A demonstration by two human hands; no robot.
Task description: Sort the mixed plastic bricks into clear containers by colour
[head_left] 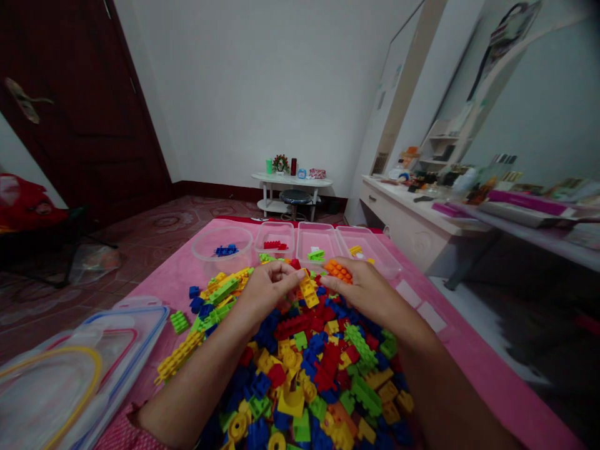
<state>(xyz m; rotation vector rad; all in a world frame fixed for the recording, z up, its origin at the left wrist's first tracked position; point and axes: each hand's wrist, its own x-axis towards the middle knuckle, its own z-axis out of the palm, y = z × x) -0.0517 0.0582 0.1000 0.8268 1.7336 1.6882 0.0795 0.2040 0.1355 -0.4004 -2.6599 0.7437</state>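
Note:
Both hands are over a large heap of mixed toy building blocks. My left hand pinches a yellow building block between thumb and fingers at the far side of the heap. Just to the right, my right hand is closed on an orange building block with rows of studs. Beyond the hands stand a round clear tub with blue blocks, a clear box with red blocks, another box with a green block, and a box with yellow blocks.
Container lids are stacked at the left on the pink tablecloth. A green block lies beside them. A cluttered dressing table stands to the right. Against the back wall is a low white table with a stool.

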